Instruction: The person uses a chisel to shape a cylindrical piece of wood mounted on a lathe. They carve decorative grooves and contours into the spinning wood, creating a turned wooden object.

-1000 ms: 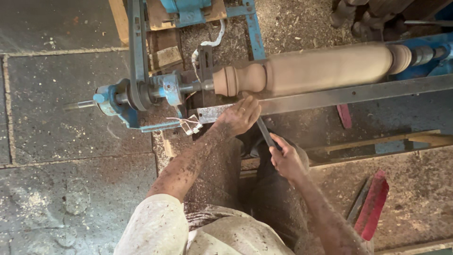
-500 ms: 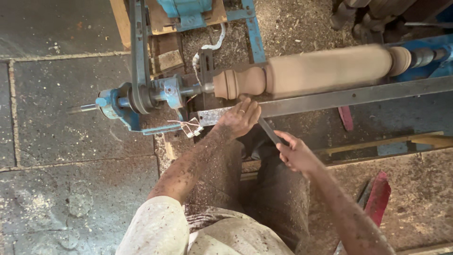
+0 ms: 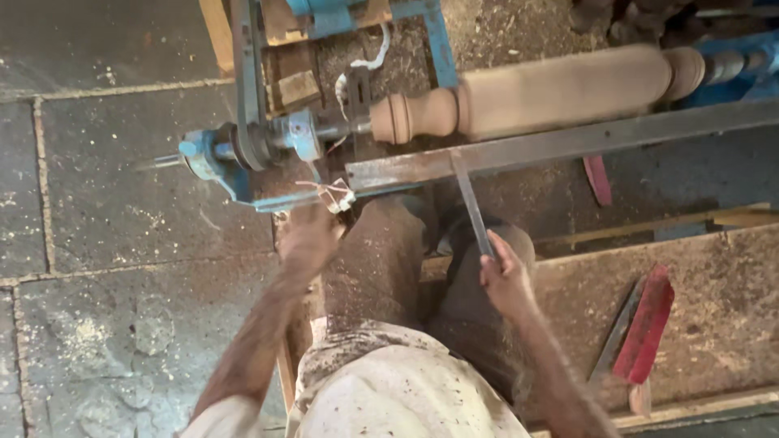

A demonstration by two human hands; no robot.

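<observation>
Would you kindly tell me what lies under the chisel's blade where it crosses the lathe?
The chisel rests on the long metal tool rest, held by the right hand. The handle is hidden in that hand.

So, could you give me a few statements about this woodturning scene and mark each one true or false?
1. The right hand holds a long metal chisel that lies across the metal tool rest. True.
2. The left hand grips the wooden spindle. False: it is below the rest, off the wood, near a knot of string.
3. The spindle is square along its whole length. False: it is rounded, with turned beads at its left end.
4. A red-handled tool lies on the dusty board at the right. True.
</observation>
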